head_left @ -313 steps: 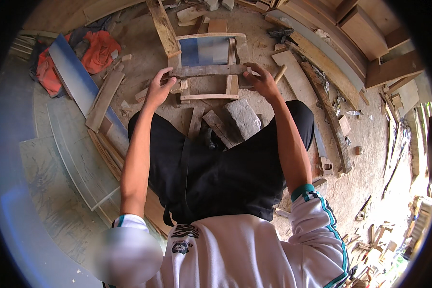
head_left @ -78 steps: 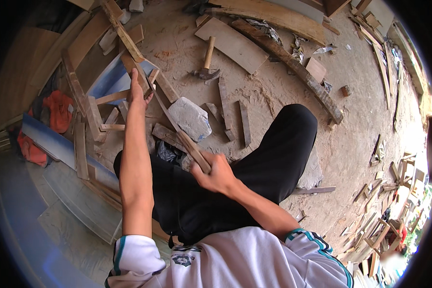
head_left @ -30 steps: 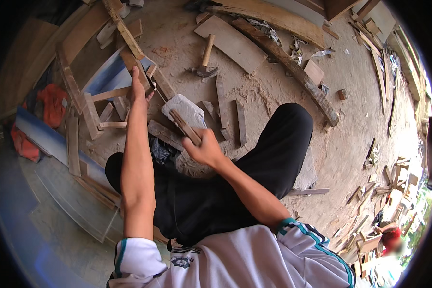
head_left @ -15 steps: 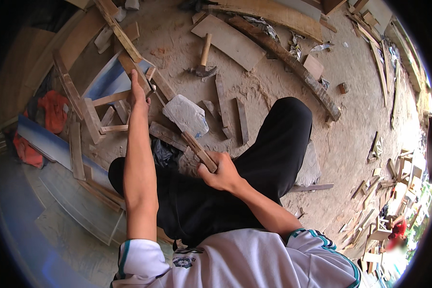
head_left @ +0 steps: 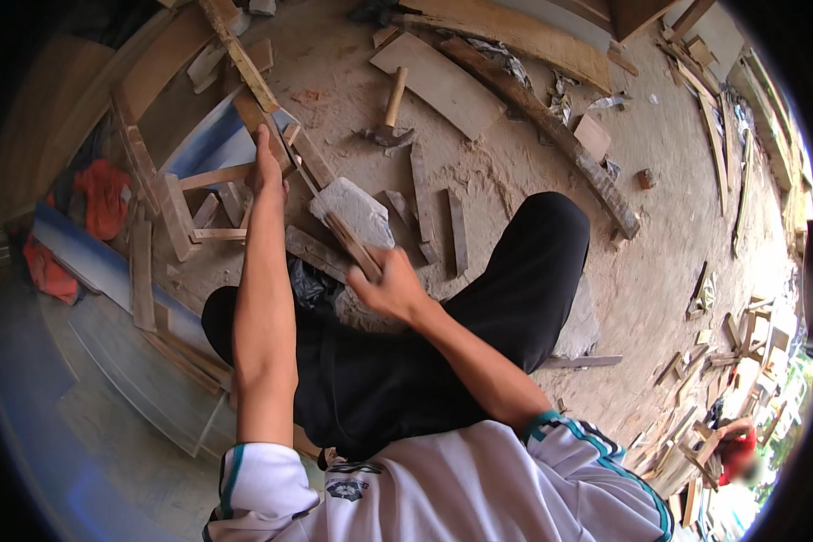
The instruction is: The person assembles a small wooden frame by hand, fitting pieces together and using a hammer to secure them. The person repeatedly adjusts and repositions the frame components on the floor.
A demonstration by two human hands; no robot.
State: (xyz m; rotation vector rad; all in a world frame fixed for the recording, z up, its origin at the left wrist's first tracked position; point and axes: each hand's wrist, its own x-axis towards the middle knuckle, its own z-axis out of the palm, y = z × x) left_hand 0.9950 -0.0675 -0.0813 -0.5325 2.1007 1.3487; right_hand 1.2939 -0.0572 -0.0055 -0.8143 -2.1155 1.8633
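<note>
My right hand [head_left: 390,285] is closed round the wooden handle of a saw [head_left: 350,242]. Its thin dark blade runs up and to the left, past a whitish stone block [head_left: 357,206], toward my left hand. With fingers stretched along it, my left hand [head_left: 269,170] grips a short brown wooden board [head_left: 249,110]; the palm side is hidden. The board lies over a small wooden frame [head_left: 179,217] on the ground. Where the blade meets the wood is too small to tell. A claw hammer [head_left: 394,104] with a wooden handle lies beyond the block.
Loose wood strips [head_left: 422,194] lie ahead of my knees, and a flat board [head_left: 438,86] and a long beam [head_left: 551,126] are farther off. Blue-white panels [head_left: 99,253] and orange cloth [head_left: 99,199] are at left. Far right, a person in red [head_left: 739,456] is among wood scraps.
My right hand has pushed the saw forward and slightly left, away from my body. My left hand stays on the board. The view has shifted slightly.
</note>
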